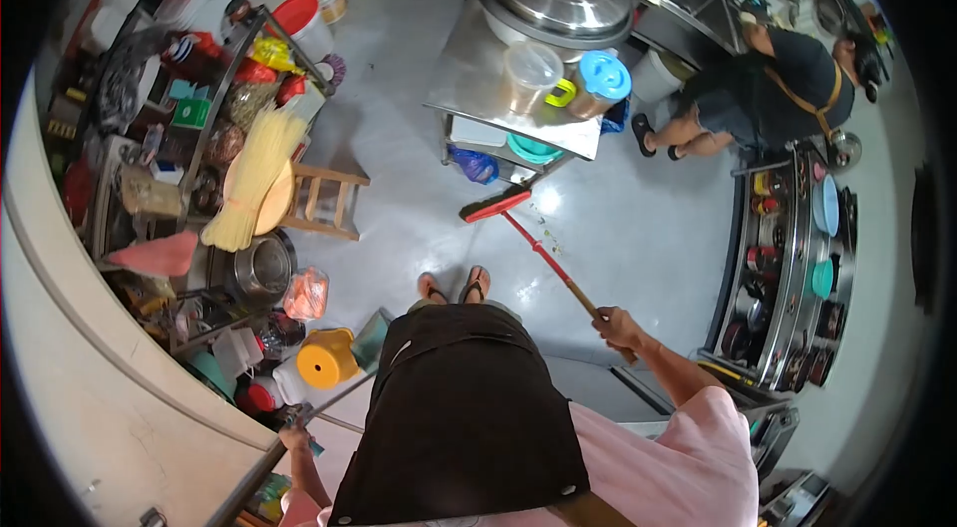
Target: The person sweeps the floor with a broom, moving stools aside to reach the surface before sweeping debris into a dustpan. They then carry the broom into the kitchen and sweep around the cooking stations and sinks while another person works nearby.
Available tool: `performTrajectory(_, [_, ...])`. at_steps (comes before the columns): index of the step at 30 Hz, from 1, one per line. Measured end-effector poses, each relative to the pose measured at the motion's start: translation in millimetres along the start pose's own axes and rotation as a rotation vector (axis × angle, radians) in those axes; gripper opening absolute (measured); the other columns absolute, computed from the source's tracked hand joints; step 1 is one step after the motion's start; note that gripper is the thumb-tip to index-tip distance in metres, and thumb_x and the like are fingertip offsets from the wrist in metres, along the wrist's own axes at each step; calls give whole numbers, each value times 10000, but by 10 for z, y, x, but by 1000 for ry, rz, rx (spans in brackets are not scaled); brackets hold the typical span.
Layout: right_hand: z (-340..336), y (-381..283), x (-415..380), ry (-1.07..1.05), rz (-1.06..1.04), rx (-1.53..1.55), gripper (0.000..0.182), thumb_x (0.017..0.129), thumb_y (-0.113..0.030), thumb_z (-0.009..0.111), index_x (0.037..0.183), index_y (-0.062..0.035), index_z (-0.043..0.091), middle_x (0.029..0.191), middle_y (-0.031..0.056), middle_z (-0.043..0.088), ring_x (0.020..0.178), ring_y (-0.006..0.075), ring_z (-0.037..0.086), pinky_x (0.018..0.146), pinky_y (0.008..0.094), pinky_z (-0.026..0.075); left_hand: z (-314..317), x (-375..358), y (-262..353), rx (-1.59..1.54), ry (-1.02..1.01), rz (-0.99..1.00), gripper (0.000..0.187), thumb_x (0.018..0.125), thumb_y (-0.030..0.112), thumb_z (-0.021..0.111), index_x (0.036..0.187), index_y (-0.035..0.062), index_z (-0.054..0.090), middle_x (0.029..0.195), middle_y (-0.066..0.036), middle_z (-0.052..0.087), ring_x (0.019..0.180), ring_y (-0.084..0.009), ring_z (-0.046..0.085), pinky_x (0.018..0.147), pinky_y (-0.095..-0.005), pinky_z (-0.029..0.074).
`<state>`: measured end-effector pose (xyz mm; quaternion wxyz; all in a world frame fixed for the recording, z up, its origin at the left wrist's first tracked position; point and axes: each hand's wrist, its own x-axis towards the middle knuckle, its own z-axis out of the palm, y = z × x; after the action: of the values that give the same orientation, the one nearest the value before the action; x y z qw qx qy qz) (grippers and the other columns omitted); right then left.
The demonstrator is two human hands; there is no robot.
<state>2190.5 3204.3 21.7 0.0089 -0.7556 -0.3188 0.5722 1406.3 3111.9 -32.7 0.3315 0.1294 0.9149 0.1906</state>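
Note:
My right hand (620, 329) is wrapped round the wooden handle of a red broom (498, 204), right of my dark apron. The broom's head rests on the grey floor beside the metal table, with small green and yellow scraps (551, 241) lying near it. At the lower left, my left hand (295, 437) is closed round the end of a thin handle. That handle runs up to a grey-green dustpan (371, 340) beside a yellow stool (326, 358).
A steel table (464, 78) bears a big lidded pot and two containers. A wooden stool (329, 200) and a loaded rack (214, 143) stand left. At the upper right a person (797, 88) in dark clothes stands near a shelf (788, 268) of jars and bowls.

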Motion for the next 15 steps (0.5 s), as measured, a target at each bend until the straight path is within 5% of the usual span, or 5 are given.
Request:
performTrajectory(4, [-406, 924, 189, 67, 135, -489, 302, 958, -245, 470, 1171, -106, 632, 774, 106, 669, 552, 231, 641, 482, 350, 550, 442, 167, 882, -44, -202, 311, 163, 854, 124, 671, 776, 27, 566, 524, -2, 455, 368, -115, 429, 320, -301, 371])
performTrajectory(10, [-635, 1098, -415, 150, 462, -391, 299, 944, -315, 498, 1156, -182, 661, 878, 137, 708, 734, 333, 702, 639, 431, 578, 1160, 90, 2141, 61, -272, 519, 161, 865, 143, 683, 823, 23, 584, 573, -12, 505, 374, -99, 435, 329, -296, 343])
performTrajectory(13, [-532, 1462, -646, 311, 251, -578, 321, 938, -344, 493, 1142, -170, 670, 943, 159, 708, 870, 393, 681, 784, 483, 546, 1478, -1, 2645, 178, -312, 593, 180, 862, 153, 689, 879, -9, 613, 628, -73, 579, 461, -156, 539, 421, -351, 425])
performTrajectory(15, [-444, 1451, -848, 328, 244, -506, 315, 917, -361, 512, 1110, -174, 677, 942, 189, 692, 883, 428, 653, 792, 508, 518, 1703, -36, 2873, 252, -281, 877, 220, 853, 161, 697, 917, -35, 621, 682, -135, 620, 563, -218, 601, 537, -393, 472])
